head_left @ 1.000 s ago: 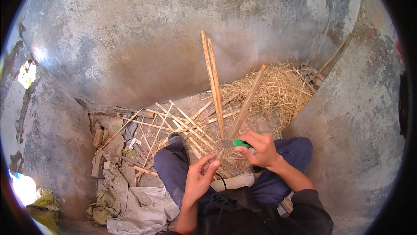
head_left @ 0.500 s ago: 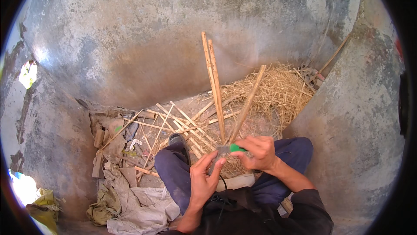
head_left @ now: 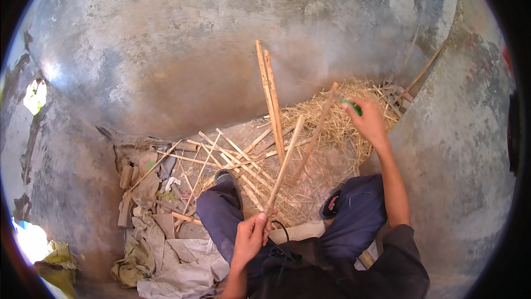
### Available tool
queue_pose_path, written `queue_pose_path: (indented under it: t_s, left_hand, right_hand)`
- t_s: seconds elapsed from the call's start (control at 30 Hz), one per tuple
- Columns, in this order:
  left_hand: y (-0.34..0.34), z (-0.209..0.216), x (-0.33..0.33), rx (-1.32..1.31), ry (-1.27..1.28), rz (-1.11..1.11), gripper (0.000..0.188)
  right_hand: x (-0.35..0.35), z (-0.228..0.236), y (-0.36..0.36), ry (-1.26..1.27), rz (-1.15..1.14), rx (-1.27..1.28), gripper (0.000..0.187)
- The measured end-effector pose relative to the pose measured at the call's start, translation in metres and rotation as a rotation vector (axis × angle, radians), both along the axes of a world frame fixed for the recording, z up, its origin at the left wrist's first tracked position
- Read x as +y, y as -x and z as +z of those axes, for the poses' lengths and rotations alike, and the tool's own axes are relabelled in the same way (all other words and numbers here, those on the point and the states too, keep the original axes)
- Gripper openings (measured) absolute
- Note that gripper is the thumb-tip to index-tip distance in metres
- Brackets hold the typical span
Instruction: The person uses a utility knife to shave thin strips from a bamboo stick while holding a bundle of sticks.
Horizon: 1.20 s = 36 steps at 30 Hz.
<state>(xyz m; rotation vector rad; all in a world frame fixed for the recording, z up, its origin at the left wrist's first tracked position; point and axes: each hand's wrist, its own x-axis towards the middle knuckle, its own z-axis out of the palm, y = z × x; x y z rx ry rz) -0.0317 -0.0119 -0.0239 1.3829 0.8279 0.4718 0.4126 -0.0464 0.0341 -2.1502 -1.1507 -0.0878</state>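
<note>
My left hand is closed round the lower end of a split bamboo stick, which slants up and away to the right from my lap. Raised higher at the right, my right hand pinches a small green-handled tool; its working end is too small to make out. Just left of that hand, the top of a second slanting stick shows. Two tall bamboo sticks stand leaning toward the wall, partly behind the held one.
Loose strips lie crossed on the floor between my legs and the wall. A heap of straw-like shavings sits at the far right. Crumpled sacking and scrap wood lie on the left. A curved grey wall encloses the spot.
My hands have parted. The right moved up and to the right with the green-handled tool; the left dropped slightly and now grips a bamboo stick. My right leg shifted, uncovering a shoe.
</note>
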Motion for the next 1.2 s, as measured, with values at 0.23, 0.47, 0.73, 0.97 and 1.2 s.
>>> queue_pose_path:
  t_s: [0.23,0.47,0.73,0.97,1.2]
  left_hand:
    - [-0.012,-0.003,0.019,-0.093,0.175,-0.023,0.046]
    - [-0.025,0.006,0.018,-0.164,0.134,0.003,0.036]
    - [-0.039,0.001,0.003,-0.105,-0.157,0.157,0.030]
    - [-0.042,0.018,0.002,-0.086,-0.437,0.166,0.026]
    - [-0.039,0.019,-0.004,-0.071,-0.419,0.214,0.029]
  right_hand:
    - [0.007,-0.022,0.065,-0.053,0.248,0.215,0.045]
    - [-0.020,-0.031,0.151,-0.290,0.562,-0.130,0.031]
    - [-0.031,-0.036,0.183,-0.266,0.643,-0.147,0.029]
    - [-0.030,-0.037,0.188,-0.335,0.648,-0.154,0.029]
    - [-0.024,-0.013,0.167,-0.325,0.520,-0.317,0.026]
